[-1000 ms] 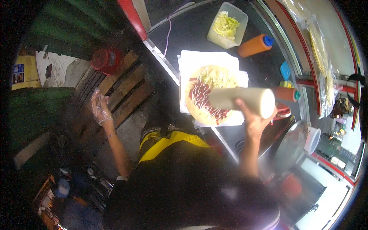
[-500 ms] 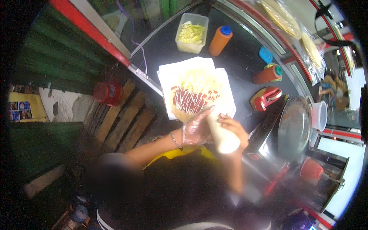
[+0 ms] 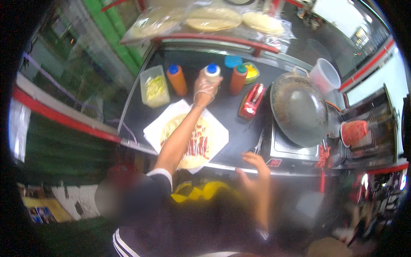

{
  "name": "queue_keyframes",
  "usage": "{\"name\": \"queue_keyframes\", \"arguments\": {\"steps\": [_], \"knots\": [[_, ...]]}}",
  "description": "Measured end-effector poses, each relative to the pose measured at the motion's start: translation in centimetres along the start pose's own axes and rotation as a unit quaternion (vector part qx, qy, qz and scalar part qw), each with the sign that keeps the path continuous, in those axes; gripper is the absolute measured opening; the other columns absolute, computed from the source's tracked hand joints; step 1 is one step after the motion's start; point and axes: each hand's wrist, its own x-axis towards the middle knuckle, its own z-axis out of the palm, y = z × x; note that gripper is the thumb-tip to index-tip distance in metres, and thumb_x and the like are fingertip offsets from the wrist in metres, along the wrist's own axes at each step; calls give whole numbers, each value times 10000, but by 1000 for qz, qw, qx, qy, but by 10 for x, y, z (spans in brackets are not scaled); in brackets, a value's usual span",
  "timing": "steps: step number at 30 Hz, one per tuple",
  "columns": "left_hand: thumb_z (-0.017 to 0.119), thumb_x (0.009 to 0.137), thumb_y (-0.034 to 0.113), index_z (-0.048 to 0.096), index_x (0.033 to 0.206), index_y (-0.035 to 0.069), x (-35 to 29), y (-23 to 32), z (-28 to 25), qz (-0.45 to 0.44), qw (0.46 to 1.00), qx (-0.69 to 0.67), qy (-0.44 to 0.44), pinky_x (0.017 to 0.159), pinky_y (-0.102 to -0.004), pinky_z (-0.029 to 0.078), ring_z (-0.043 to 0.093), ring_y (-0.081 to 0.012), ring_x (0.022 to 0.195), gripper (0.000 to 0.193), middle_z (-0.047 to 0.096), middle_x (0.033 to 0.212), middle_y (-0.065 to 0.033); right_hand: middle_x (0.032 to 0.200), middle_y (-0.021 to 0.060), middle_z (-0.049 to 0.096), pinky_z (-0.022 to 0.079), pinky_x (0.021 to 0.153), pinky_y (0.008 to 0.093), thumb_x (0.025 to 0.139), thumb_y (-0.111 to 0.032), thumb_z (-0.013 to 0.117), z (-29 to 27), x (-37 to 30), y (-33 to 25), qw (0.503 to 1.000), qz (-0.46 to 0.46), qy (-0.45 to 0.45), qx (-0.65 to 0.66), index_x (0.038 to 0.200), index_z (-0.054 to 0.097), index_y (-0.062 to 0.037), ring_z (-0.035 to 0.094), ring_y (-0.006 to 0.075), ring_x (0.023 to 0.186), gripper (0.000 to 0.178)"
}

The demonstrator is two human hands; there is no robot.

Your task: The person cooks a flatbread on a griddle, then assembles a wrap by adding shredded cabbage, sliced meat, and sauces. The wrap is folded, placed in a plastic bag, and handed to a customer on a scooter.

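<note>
My left hand (image 3: 204,92), in a clear plastic glove, is closed round a white squeeze bottle (image 3: 212,74) with a blue cap. The bottle stands upright at the far side of the black counter, between an orange squeeze bottle (image 3: 177,81) and a red-orange one with a green cap (image 3: 238,80). My left forearm reaches over a round flatbread (image 3: 199,162) on white paper (image 3: 219,133). Red sauce, thin white lines and pale shreds cover the flatbread, part of it hidden under the arm. Near the counter's front edge, my bare right hand (image 3: 257,168) is open, fingers apart, holding nothing.
A tub of shredded cabbage (image 3: 155,89) stands at the left. A red stapler-like tool (image 3: 252,101), a small tub with yellow contents (image 3: 251,73) and a big dark wok (image 3: 299,109) on a stove are to the right. Bagged flatbreads (image 3: 214,19) lie on the far shelf.
My left hand has carried the white bottle from over the flatbread to the far side, turning it cap up. My right hand has let go of it and opened. The view has shifted.
</note>
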Motion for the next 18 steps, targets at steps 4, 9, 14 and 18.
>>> {"name": "queue_keyframes", "arguments": {"steps": [4, 9, 14, 18], "knots": [[1005, 805, 335, 471, 1627, 42, -3, 19, 10, 113, 976, 38, 179, 1215, -449, 494, 620, -386, 1449, 1023, 624, 1579, -228, 1260, 173, 791, 598, 1021, 434, 812, -55, 928, 1, -11, -5, 1000, 4, 22, -4, 1238, 747, -34, 766, 349, 1171, 463], [953, 831, 367, 348, 1699, -2, 3, 75, 54, 81, 996, -6, -35, 1164, -484, 519, 633, -476, 1378, 1120, 631, 1497, -324, 1254, 181, 791, 601, 1013, 418, 825, -46, 912, -4, -5, -9, 999, 11, 42, -5, 1245, 749, -31, 776, 353, 1151, 450], [943, 836, 392, 694, 1374, 48, -1, 105, 21, 11, 992, -50, -117, 1032, -404, 605, 775, -310, 1174, 685, 782, 1305, -174, 1283, 165, 790, 598, 1036, 439, 951, -106, 843, 10, -6, 6, 988, 92, 14, 123, 1291, 732, -27, 775, 335, 1161, 366], [1014, 758, 150, 655, 1434, 56, -96, 132, -46, 61, 928, -337, -145, 1128, -451, 582, 692, -240, 1334, 771, 714, 1469, -126, 1454, 204, 698, 595, 1073, 507, 1088, -408, 734, 23, 28, 2, 674, 359, 58, 643, 1450, 615, 5, 705, 321, 1292, 562]]}}
